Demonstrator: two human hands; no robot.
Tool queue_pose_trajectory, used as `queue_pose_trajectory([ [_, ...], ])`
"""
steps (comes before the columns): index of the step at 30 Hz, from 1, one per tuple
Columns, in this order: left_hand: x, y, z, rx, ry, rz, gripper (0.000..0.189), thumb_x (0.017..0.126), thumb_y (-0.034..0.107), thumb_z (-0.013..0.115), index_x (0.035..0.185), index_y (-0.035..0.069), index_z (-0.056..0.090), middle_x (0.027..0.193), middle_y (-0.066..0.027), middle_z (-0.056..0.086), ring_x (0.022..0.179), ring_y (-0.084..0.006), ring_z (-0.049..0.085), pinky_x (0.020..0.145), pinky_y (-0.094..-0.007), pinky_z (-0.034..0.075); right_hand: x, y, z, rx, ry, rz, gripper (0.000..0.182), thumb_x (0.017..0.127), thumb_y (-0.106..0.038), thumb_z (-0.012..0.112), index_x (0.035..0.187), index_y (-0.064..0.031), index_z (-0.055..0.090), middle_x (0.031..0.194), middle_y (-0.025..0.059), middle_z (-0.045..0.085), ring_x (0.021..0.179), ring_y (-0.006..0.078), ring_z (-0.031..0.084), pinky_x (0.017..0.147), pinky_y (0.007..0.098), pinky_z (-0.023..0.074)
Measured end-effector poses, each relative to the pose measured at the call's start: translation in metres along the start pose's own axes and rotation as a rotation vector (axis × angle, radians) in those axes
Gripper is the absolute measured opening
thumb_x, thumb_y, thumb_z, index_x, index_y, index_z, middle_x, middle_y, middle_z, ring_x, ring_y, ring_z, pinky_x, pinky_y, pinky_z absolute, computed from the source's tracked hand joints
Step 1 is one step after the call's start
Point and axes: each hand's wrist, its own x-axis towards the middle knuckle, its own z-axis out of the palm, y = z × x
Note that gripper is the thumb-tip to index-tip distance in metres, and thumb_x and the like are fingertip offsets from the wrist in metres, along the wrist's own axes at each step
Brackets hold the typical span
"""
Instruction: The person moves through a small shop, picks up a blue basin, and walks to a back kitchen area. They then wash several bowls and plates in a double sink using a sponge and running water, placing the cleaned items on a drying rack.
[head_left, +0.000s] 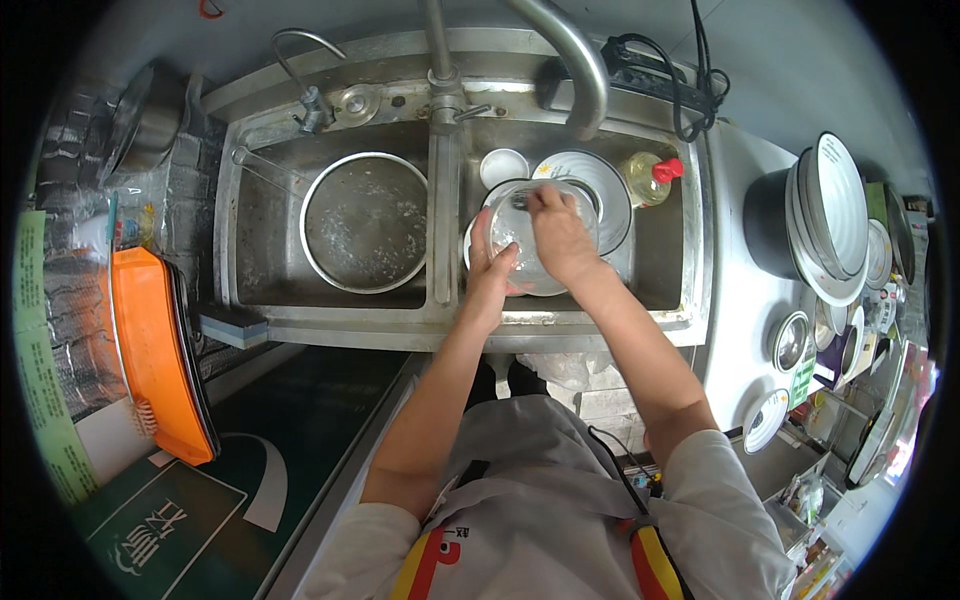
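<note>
A translucent plastic bowl is tilted over the right basin of a stainless steel double sink. My left hand grips its left side, thumb over the rim. Inside the bowl, my right hand is blurred and presses a small dark scrubber, perhaps a scouring pad, against the wall. Beneath and behind the bowl lie white plates with dark rims, partly hidden. A small white dish sits behind it, and a bottle of yellowish liquid with a red cap stands at the right.
A large round metal pan lies in the left basin. The curved faucet overhangs the right basin. Stacked plates and bowls stand on the right counter, near a power strip with black cables. Orange trays and a long-handled brush lie left.
</note>
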Motion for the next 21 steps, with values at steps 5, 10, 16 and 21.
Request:
queue_pose_trajectory([
  [5, -0.016, 0.008, 0.004, 0.0, -0.015, 0.037, 0.067, 0.087, 0.023, 0.051, 0.142, 0.023, 0.013, 0.14, -0.0099, 0.027, 0.116, -0.0255, 0.043, 0.067, -0.0377, 0.055, -0.01, 0.003, -0.001, 0.088, -0.411, -0.119, 0.022, 0.071, -0.001, 0.055, 0.092, -0.0021, 0.063, 0.094, 0.0185, 0.059, 0.085, 0.0362, 0.059, 0.079, 0.0411, 0.0483],
  [10, -0.026, 0.01, 0.004, -0.019, 0.002, 0.062, 0.06, 0.091, 0.021, 0.048, 0.141, 0.026, 0.015, 0.126, -0.0106, 0.039, 0.109, -0.0225, 0.049, 0.072, -0.0393, 0.056, -0.002, -0.007, -0.003, 0.144, 0.033, 0.018, 0.016, 0.073, -0.006, 0.057, 0.088, -0.0031, 0.062, 0.084, 0.0197, 0.059, 0.081, 0.0372, 0.06, 0.075, 0.0419, 0.0489],
  [16, -0.022, 0.017, -0.012, 0.188, 0.051, 0.162, 0.055, 0.095, 0.044, 0.037, 0.141, 0.021, 0.017, 0.134, -0.009, 0.035, 0.112, -0.0242, 0.048, 0.073, -0.0376, 0.055, -0.018, -0.017, -0.007, 0.05, 0.014, -0.065, 0.016, 0.074, -0.007, 0.058, 0.089, -0.0014, 0.061, 0.091, 0.0205, 0.056, 0.084, 0.0367, 0.059, 0.075, 0.0407, 0.0487],
  [21, -0.016, 0.017, -0.008, 0.109, 0.061, 0.277, 0.059, 0.093, 0.042, 0.044, 0.14, 0.016, 0.021, 0.139, -0.0134, 0.025, 0.121, -0.0306, 0.038, 0.078, -0.0417, 0.053, -0.01, -0.043, 0.008, 0.405, -0.029, -0.097, 0.017, 0.074, -0.001, 0.057, 0.09, -0.0016, 0.063, 0.09, 0.0186, 0.057, 0.086, 0.0365, 0.059, 0.077, 0.0406, 0.0488],
])
